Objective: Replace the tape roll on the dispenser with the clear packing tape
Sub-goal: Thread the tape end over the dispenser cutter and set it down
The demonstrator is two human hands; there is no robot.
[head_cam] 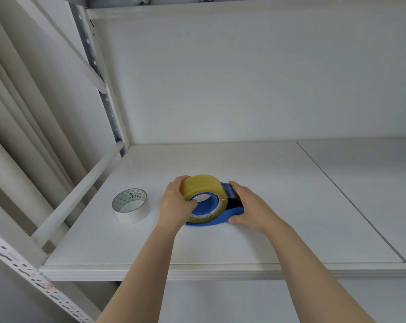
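Observation:
A blue tape dispenser [232,212] lies on the white shelf [244,164], near its front middle. A yellowish clear packing tape roll [201,186] sits on the dispenser's blue hub. My left hand [177,203] grips the roll, fingers over its top left and thumb at the hub opening. My right hand [251,206] holds the dispenser's right end, thumb at the front base and fingers over the back. A white tape roll [131,206] with a green-patterned core and black scribble lies flat to the left, apart from both hands.
The shelf has a seam [351,201] running diagonally on the right. A white back wall [244,78] closes the shelf behind. A perforated metal upright [34,278] and a slanted rail [78,190] border the left side.

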